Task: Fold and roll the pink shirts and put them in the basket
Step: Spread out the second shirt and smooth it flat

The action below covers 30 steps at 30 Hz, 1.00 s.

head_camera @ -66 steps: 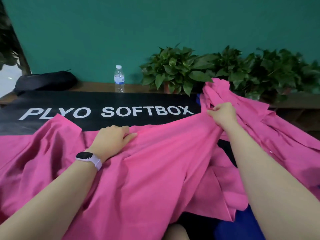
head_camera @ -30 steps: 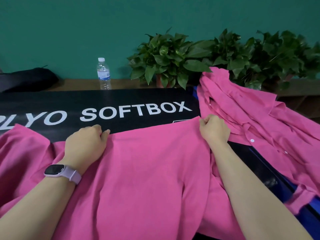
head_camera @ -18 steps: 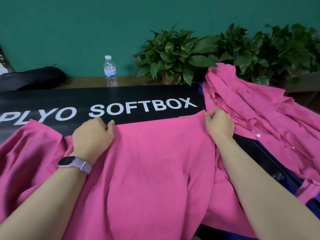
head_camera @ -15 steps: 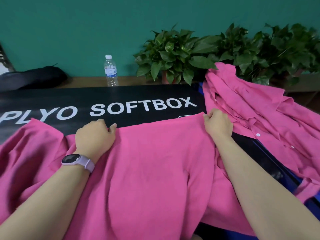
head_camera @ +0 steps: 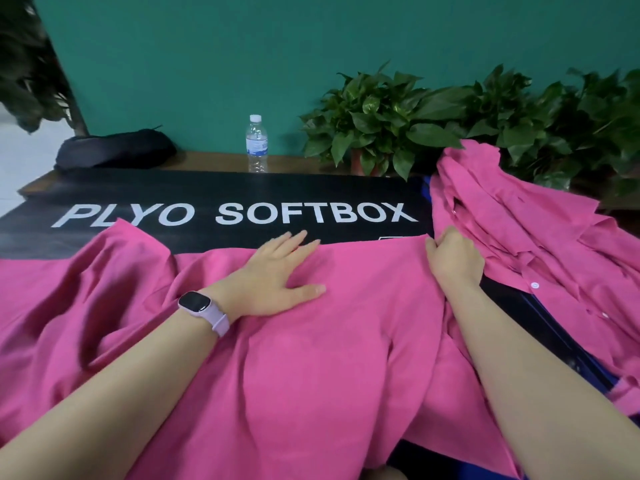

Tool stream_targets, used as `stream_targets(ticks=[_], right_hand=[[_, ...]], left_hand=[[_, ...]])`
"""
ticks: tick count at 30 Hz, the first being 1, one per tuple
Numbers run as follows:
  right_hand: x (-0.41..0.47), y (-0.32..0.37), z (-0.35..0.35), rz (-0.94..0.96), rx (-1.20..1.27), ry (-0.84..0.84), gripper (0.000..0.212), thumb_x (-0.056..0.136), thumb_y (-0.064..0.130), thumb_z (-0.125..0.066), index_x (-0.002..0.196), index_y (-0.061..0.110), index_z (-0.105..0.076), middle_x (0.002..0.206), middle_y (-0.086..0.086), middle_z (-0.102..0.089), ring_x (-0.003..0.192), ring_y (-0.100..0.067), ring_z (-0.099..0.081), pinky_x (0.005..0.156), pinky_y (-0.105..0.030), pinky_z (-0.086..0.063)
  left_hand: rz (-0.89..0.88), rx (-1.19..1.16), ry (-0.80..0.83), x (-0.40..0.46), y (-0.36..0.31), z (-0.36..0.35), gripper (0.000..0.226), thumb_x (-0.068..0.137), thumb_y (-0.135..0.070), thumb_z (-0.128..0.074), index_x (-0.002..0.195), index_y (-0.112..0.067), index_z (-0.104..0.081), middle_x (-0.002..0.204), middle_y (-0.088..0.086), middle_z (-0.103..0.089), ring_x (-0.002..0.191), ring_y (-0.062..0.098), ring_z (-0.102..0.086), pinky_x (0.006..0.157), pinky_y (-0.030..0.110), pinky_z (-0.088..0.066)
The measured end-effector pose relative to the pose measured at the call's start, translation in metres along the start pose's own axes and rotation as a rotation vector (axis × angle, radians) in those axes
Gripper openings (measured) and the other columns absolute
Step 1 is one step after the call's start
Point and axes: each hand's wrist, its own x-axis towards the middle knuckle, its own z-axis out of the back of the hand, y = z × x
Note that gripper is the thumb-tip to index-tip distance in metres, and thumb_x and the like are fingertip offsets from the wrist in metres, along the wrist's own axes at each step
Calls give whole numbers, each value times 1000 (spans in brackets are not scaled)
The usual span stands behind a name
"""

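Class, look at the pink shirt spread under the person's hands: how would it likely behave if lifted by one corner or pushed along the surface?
The pink shirt looks floppy: it already lies in soft folds, so lifted by a corner it would probably droop. Pushed, it would likely bunch rather than slide whole, as wrinkles gather beside the flat left hand. It seems light, since the right hand grips its edge alone.

Both my forearms are bare — no sleeves in sight. On my left wrist sits a smartwatch — dark rounded-square face, pale lilac band wrapping round just behind it.
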Motion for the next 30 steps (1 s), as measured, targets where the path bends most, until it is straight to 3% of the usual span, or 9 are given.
stream_targets(ticks=[1, 3, 7, 14, 18, 23, 26, 28, 30], right_hand=[[1, -1, 0, 2, 5, 0, 31, 100, 35, -56, 98, 4, -60, 95, -19, -68, 92, -40, -64, 75, -42, -46], [1, -2, 0, -2, 14, -2, 31, 99, 36, -56, 97, 5, -61, 94, -19, -68, 92, -40, -64, 75, -42, -46], [1, -3, -2, 15, -4, -17, 31, 99, 35, -57, 96, 4, -61, 94, -19, -68, 91, -40, -64, 71, -39, -41], [0, 4, -3, 80, -110, -39, 30, 101, 30, -54, 107, 1, -56, 103, -22, -67, 96, -41, -65, 70, -40, -40], [-6, 27, 4, 296, -539, -141, 17, 98, 10, -41, 111, 7, -52, 110, -14, -59, 97, -32, -62, 77, -40, -48], [-14, 79, 18, 505, -961, -55, 26, 95, 14, -47, 116, 22, -61, 107, 0, -58, 94, -17, -57, 81, -32, -40], [-38, 132, 21, 446, -651, 65, 20, 90, 18, -57, 107, 20, -67, 105, -3, -65, 98, -25, -62, 82, -34, -41], [-68, 173, 17, 386, -111, 140, 10, 88, 23, -58, 86, 17, -66, 91, -5, -65, 87, -29, -63, 71, -32, -40], [-103, 215, 14, 232, 478, 312, 26, 90, 26, -56, 66, 17, -55, 73, -1, -60, 72, -24, -56, 66, -31, -38]], left_hand=[[65, -24, 91, 0, 1, -4, 94, 81, -87, -34, 159, -39, -12, 167, -10, -4, 154, 13, 1, 126, 39, -1], [96, -17, 183, -2, 8, -4, 104, 71, -96, -19, 159, -42, -4, 166, -16, 6, 152, 4, 12, 124, 34, 9], [82, 29, 182, -8, 20, -2, 106, 71, -97, -6, 159, -39, -5, 165, -19, 6, 150, -2, 12, 124, 30, 9], [101, 97, 117, -15, 24, -4, 94, 82, -86, -11, 160, -34, -3, 166, -16, 4, 151, 1, 8, 123, 28, 8], [91, 111, 120, -16, 21, -3, 81, 87, -82, -14, 158, -44, -6, 167, -13, 3, 153, 5, 7, 125, 33, 5], [86, 109, 86, -21, 16, -3, 75, 93, -76, -21, 158, -43, -10, 168, -11, 0, 154, 7, 5, 126, 36, 3], [110, 0, 23, -18, 19, -4, 86, 89, -77, -36, 160, -36, -10, 167, -8, -11, 154, 8, -5, 126, 35, -1], [203, -331, -4, -15, 19, 3, 98, 82, -68, -57, 161, -31, -12, 163, -8, -27, 152, 10, -20, 126, 37, -10], [229, -762, -70, -14, 21, 7, 88, 84, -48, -62, 159, -28, -22, 155, -7, -44, 144, 8, -37, 122, 38, -25]])
